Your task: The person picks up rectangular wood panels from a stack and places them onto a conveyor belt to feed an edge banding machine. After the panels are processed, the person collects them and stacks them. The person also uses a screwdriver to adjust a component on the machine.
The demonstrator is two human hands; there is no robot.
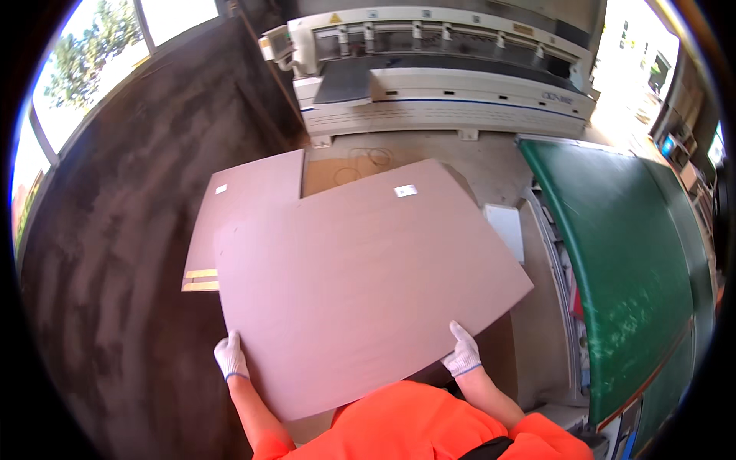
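A large flat pinkish-brown panel [360,284] with a small white label [405,191] near its far edge lies tilted across the view in front of me. My left hand [231,356], in a white glove, grips its left edge with the thumb on top. At the near right edge my gloved right hand [462,350] holds the same panel, thumb on top and fingers underneath. Beyond its left side, partly covered by it, is a second panel [253,188] of like colour, with a white label and two yellow strips [201,280] at its near corner.
A long white machine [452,100] with a dark bed stands at the far side. To my right is a green-covered table [621,253] with shelving beneath it. A dark wall [138,192] with windows runs along the left. A white flat piece [504,230] lies beyond the panel's right edge.
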